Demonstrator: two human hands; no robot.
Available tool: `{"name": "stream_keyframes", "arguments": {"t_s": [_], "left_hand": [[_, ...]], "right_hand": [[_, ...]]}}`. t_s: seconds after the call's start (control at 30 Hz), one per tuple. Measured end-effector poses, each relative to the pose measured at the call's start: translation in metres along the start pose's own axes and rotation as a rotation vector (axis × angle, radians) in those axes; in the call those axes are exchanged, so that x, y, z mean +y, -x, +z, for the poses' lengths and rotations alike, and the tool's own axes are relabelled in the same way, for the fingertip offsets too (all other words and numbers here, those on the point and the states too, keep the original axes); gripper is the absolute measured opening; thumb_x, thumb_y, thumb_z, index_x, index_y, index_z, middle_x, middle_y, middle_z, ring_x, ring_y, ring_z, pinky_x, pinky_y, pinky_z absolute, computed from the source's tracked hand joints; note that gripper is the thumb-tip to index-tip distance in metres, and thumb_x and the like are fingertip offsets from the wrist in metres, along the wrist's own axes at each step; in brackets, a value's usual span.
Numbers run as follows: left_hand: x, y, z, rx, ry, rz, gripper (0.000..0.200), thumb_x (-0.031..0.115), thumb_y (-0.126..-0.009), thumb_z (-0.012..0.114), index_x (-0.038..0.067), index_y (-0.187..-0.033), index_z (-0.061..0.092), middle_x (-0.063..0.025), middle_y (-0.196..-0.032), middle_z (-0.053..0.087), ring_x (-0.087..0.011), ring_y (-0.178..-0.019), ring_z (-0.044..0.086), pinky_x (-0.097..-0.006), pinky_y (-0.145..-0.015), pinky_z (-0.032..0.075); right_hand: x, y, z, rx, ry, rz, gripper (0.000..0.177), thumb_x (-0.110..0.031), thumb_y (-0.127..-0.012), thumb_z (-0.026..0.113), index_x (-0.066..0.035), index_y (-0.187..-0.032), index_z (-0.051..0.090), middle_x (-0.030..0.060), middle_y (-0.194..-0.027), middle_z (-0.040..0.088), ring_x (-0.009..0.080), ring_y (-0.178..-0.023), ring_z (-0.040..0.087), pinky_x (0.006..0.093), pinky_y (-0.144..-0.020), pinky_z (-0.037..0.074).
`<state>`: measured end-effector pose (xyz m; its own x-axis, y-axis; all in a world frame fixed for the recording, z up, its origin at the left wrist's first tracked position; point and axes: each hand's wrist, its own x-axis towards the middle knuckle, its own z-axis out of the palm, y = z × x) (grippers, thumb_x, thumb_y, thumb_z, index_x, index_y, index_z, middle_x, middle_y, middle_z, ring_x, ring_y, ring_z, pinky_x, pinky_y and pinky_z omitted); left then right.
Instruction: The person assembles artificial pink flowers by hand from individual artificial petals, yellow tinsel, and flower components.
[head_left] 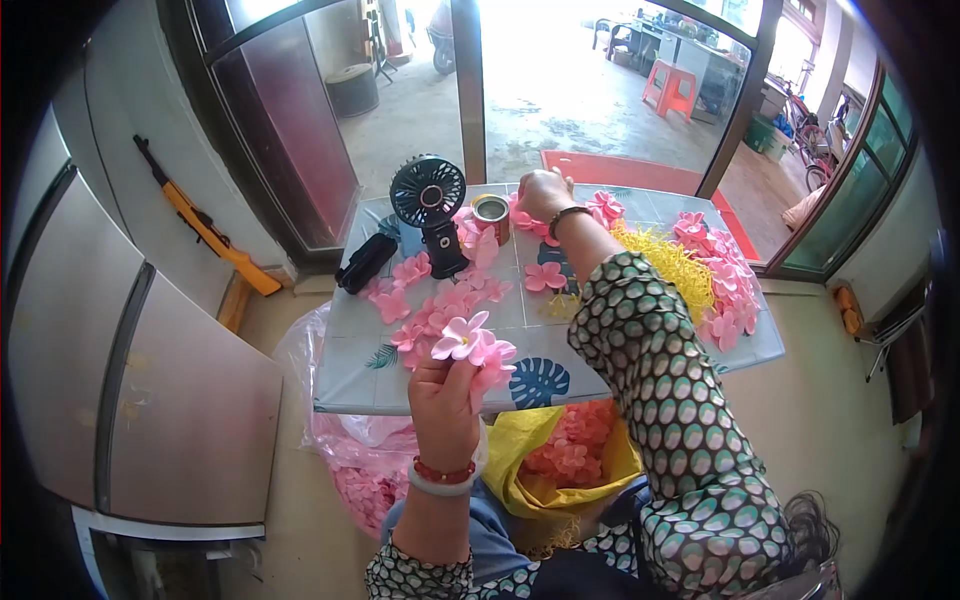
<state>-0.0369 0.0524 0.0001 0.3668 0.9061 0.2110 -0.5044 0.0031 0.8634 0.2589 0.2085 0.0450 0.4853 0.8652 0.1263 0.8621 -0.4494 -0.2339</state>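
Observation:
My left hand [445,405], at the table's near edge, pinches several pink artificial flowers [462,338]; the top one has a yellow centre. At the far edge of the table, my right hand [546,194] is held with its fingers curled, close to an open tin can [491,209] and some pink petals. What its fingers hold, if anything, is hidden. A heap of yellow plastic stamens [670,268] lies by my right forearm, with pink flower pieces [738,290] to its right. More loose pink petals [440,308] are spread in front of my left hand.
A small black fan [428,192] stands at the table's back left, beside a black case [366,263]. Below the near edge are a yellow sack [520,455] of pink flowers and a clear plastic bag [312,425]. A fridge [190,400] stands left; a glass door frame [468,110] rises beyond.

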Motion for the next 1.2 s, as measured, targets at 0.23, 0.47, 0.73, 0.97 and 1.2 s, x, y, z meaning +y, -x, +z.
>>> {"name": "stream_keyframes", "arguments": {"t_s": [0.23, 0.47, 0.73, 0.97, 1.2], "left_hand": [[0.005, 0.000, -0.004, 0.007, 0.024, 0.045, 0.033, -0.008, -0.085, 0.051, -0.003, -0.116, 0.061, -0.0134, -0.105, 0.062, -0.0223, -0.093, 0.063, -0.0301, -0.081, 0.053], [0.020, 0.003, 0.004, 0.059, -0.216, 0.292, 0.018, 0.001, -0.090, 0.057, -0.003, -0.107, 0.063, -0.0067, -0.097, 0.064, -0.0128, -0.086, 0.063, -0.0250, -0.076, 0.054], [0.015, -0.003, -0.014, 0.094, 0.002, 0.131, 0.030, -0.001, -0.083, 0.054, -0.003, -0.111, 0.063, -0.0132, -0.105, 0.063, -0.0235, -0.096, 0.061, -0.0320, -0.084, 0.050], [0.024, -0.005, -0.011, 0.130, 0.031, 0.142, 0.018, 0.000, -0.088, 0.059, -0.001, -0.105, 0.064, -0.0072, -0.097, 0.065, -0.0135, -0.085, 0.063, -0.0265, -0.075, 0.054], [0.009, 0.001, -0.005, 0.159, 0.286, -0.060, 0.014, 0.001, -0.088, 0.061, 0.001, -0.101, 0.067, -0.0058, -0.095, 0.067, -0.0155, -0.086, 0.066, -0.0266, -0.076, 0.054]], "right_hand": [[0.025, 0.032, -0.067, -0.218, -0.394, -0.326, 0.019, -0.022, -0.068, 0.075, -0.008, -0.080, 0.073, 0.0051, -0.070, 0.068, 0.0148, -0.064, 0.061, 0.0292, -0.061, 0.048], [0.027, 0.093, -0.032, -0.141, -0.151, -0.601, 0.027, -0.015, -0.071, 0.070, -0.008, -0.097, 0.070, 0.0094, -0.077, 0.067, 0.0227, -0.069, 0.064, 0.0340, -0.065, 0.050], [-0.017, 0.068, -0.013, -0.020, 0.105, -0.523, 0.027, -0.009, -0.082, 0.056, -0.015, -0.105, 0.069, 0.0155, -0.104, 0.064, 0.0334, -0.099, 0.063, 0.0401, -0.085, 0.051], [-0.009, 0.135, -0.054, 0.025, -0.164, -0.507, 0.014, -0.006, -0.077, 0.066, -0.008, -0.089, 0.072, 0.0133, -0.087, 0.064, 0.0318, -0.091, 0.061, 0.0399, -0.078, 0.050], [0.017, 0.191, 0.005, 0.014, -0.117, -0.776, 0.015, -0.015, -0.079, 0.070, -0.003, -0.087, 0.071, 0.0110, -0.091, 0.068, 0.0283, -0.094, 0.062, 0.0391, -0.086, 0.049]]}}
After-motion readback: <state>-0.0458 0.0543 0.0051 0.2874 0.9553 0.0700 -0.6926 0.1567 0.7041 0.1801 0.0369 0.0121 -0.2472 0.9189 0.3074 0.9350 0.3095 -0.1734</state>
